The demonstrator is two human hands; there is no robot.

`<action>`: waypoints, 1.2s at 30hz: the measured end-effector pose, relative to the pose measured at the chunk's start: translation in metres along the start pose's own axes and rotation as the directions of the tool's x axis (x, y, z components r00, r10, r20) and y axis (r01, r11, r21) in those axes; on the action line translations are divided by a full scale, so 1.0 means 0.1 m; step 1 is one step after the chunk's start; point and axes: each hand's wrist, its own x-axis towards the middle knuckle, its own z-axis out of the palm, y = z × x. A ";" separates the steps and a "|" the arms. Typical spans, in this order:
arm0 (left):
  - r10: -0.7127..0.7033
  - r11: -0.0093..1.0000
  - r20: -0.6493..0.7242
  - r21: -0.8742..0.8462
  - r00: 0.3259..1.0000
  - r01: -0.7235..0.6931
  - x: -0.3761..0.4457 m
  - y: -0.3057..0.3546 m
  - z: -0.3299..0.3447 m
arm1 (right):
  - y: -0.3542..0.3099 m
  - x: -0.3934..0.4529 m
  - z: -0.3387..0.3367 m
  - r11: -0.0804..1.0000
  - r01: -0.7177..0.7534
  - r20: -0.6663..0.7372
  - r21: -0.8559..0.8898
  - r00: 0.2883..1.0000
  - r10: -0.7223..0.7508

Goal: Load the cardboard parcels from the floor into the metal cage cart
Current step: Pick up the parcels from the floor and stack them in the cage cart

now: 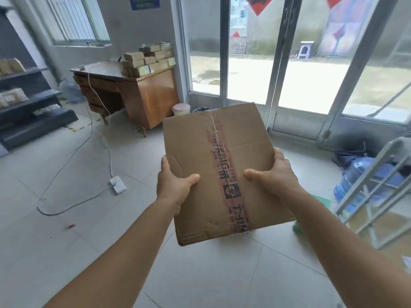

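I hold the cardboard parcel (219, 172) in the air ahead of me, left hand (175, 185) and right hand (274, 174) clamped on its sides, thumbs on top, fingers hidden underneath. The metal cage cart (373, 192) stands at my right. I'd keep the parcel level, turn right and lower it over the rail. Through the bars I see blue water jugs (360, 181); whether they sit inside the cart, I cannot tell.

I see a pale tiled floor (66, 252). On it, at far left, stands a wooden desk (142, 94) stacked with small boxes (151, 58). A white power strip (117, 185) lies at mid left (its cable trailing away). Dark shelving (29, 107) stands at the left edge, and blue water jugs (355, 181) lie at right.
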 end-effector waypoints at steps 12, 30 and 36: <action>0.200 0.975 0.236 -0.143 0.951 -0.169 0.37 1.39 1.69 | 0.15 0.74 -1.78 0.999 0.011 -0.330 0.046 0.944 0.004; 0.437 0.899 0.682 -0.338 0.586 -0.278 0.29 2.93 4.36 | 0.73 1.06 -3.84 0.961 -0.274 -0.802 0.046 0.564 0.199; 0.489 0.870 0.755 -0.384 0.437 -0.310 -0.03 3.31 5.16 | 1.01 0.95 -4.41 0.939 -0.332 -0.887 0.092 0.401 0.229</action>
